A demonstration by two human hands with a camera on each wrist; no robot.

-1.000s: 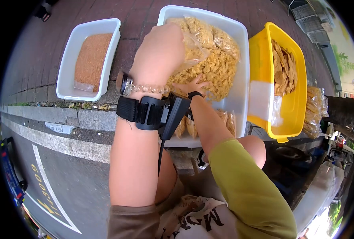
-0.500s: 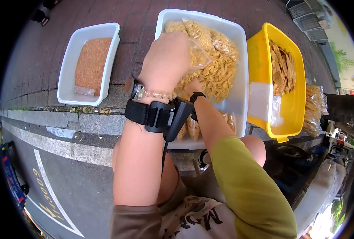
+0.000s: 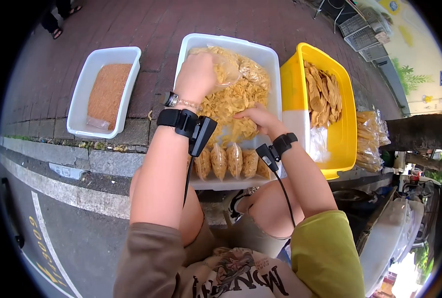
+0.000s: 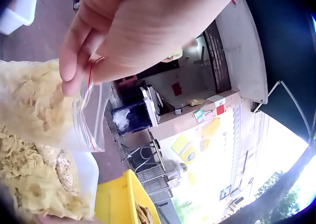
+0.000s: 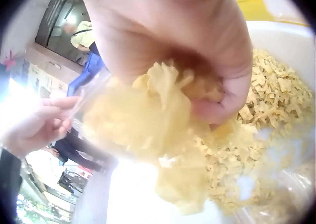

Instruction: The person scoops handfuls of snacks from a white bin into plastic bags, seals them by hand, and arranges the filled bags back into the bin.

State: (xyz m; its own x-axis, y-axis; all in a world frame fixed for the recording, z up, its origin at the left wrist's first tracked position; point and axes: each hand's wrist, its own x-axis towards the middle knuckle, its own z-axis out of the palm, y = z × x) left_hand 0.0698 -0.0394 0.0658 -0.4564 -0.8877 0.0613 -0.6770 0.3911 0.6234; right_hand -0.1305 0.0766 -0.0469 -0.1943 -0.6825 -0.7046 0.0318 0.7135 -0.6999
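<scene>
My left hand (image 3: 197, 74) pinches the rim of a clear zip bag (image 4: 39, 100) with a red line at its mouth; the bag is partly filled with pale yellow flakes. In the head view my right hand (image 3: 261, 119) is over the loose flakes (image 3: 231, 102) in the white tub (image 3: 277, 94). The right wrist view shows that hand (image 5: 182, 31) with curled fingers round a bunch of flakes (image 5: 165, 95), some hanging below. The left hand (image 5: 39, 125) is across from it, at the bag's edge. Filled bags (image 3: 235, 160) stand along the tub's near side.
A yellow tub (image 3: 349, 144) with brown flat pieces stands at the right, bagged pieces (image 3: 371, 139) beyond it. At the left a white tub (image 3: 131, 92) holds reddish-brown grains. A person's feet (image 3: 57, 33) show at the upper left.
My right hand has moved out of the flakes toward the right and now grips a bunch of them. The left hand still holds the bag. The head view has shifted, with the tubs lower.
</scene>
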